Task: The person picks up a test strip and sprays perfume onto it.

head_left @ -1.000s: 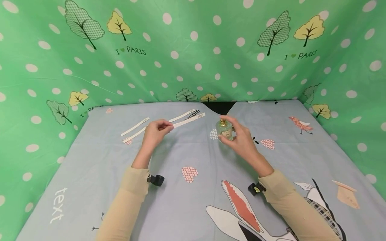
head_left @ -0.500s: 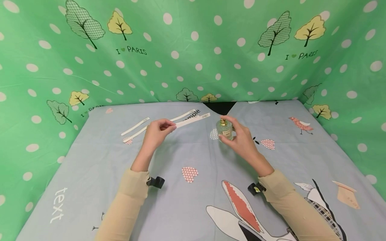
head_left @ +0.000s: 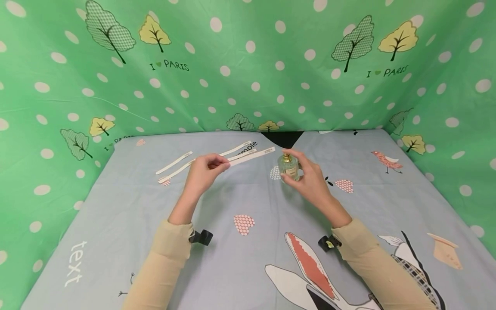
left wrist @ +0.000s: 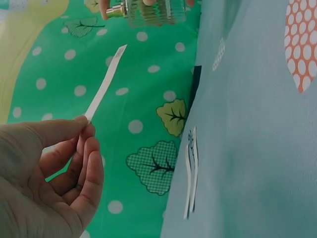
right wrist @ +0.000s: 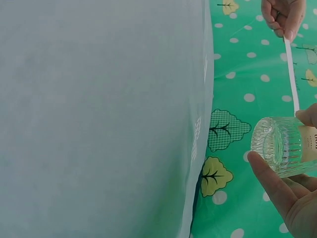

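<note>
In the head view, my left hand [head_left: 205,170] pinches one end of a white paper test strip [head_left: 263,152]. The strip slants up to the right, its printed free end just short of the perfume bottle [head_left: 288,168]. My right hand [head_left: 313,178] grips this small glass bottle upright above the table, index finger on its gold spray top. From the left wrist, the strip [left wrist: 105,87] shows between thumb and fingertips, with the bottle [left wrist: 157,12] at the top edge. In the right wrist view, the thumb supports the clear ribbed base of the bottle [right wrist: 277,146].
More white strips lie on the cloth, including one at the left [head_left: 173,163] and one behind the left hand [head_left: 236,148]. A grey-blue printed cloth [head_left: 248,193] covers the table. Green dotted fabric [head_left: 201,99] hangs behind and at both sides.
My left hand has shifted slightly right, bringing the strip's free end closer to the bottle. The right hand and bottle have stayed in place.
</note>
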The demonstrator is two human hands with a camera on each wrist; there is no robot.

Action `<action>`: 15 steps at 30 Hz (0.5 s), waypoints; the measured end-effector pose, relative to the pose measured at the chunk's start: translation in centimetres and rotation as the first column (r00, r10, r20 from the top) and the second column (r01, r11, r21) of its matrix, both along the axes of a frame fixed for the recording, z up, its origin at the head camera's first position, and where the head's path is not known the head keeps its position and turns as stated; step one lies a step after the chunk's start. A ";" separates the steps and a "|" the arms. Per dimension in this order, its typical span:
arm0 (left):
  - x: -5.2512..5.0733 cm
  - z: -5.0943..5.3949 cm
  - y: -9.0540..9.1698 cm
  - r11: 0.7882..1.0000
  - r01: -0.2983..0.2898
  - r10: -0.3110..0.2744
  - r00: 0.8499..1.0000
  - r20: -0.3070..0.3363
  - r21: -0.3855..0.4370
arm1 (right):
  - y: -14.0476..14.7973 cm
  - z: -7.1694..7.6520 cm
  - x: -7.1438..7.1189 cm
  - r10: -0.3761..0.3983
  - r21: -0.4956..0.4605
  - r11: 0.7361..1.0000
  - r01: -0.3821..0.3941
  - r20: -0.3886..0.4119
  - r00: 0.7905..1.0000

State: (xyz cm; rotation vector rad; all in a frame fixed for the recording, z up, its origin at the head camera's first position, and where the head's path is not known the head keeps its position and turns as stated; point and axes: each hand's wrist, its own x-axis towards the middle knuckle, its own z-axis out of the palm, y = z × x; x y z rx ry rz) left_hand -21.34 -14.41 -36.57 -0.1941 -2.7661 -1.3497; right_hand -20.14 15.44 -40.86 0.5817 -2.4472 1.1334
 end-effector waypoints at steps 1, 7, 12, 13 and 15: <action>0.0 0.0 0.0 1.000 0.001 -0.001 1.000 -0.001 -0.001 | 0.0 0.0 0.0 -0.001 -0.001 1.000 0.001 0.001 1.000; 0.1 0.0 0.4 1.000 0.014 -0.014 1.000 -0.001 0.008 | 0.0 0.0 0.0 -0.007 0.000 1.000 0.007 0.010 1.000; 0.2 0.0 0.6 1.000 0.021 -0.021 1.000 -0.002 0.023 | 0.0 0.0 0.0 -0.007 0.000 1.000 0.007 0.004 1.000; 0.2 0.0 0.6 0.999 0.022 -0.022 1.000 -0.002 0.026 | 0.0 0.0 0.0 -0.010 0.004 1.000 0.010 -0.005 1.000; 0.2 0.0 0.7 0.999 0.024 -0.024 1.000 0.000 0.027 | 0.0 0.0 -0.1 -0.020 0.010 1.000 0.020 -0.025 0.999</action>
